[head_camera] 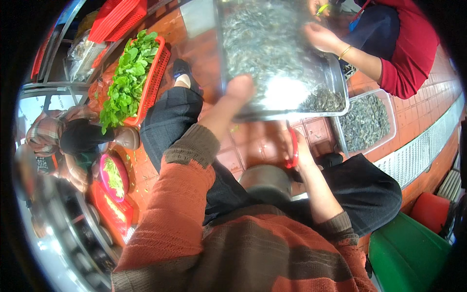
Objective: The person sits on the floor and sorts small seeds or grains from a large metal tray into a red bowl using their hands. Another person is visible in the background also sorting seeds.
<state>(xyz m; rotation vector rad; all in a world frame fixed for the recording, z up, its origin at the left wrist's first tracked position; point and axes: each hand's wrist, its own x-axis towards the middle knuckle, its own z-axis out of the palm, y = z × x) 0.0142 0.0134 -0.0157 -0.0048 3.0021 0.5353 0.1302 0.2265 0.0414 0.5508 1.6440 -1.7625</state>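
Note:
A large metal tray [341, 87] spans the upper middle, spread with many small grey shrimp [262, 47] and a darker heap at its near right corner. Over the tray's left part is my left hand [240, 87], blurred, so its fingers cannot be made out. My right hand [297, 146] is below the tray's near edge, around red-handled scissors [293, 148]; the blades are hidden or blurred. Between my legs stands a round metal pot [266, 180]. A co-worker's hand [323, 38] is at the tray's far right, and their other hand is beside yellow-green handles [322, 10].
A clear plastic bin [392, 124] of shrimp sits right of the tray. Leafy greens [127, 80] fill a red basket [155, 82] at left. Near another person [74, 138] are a pink bowl [126, 175] and a red basket [116, 211]. A green container [405, 252] stands at lower right.

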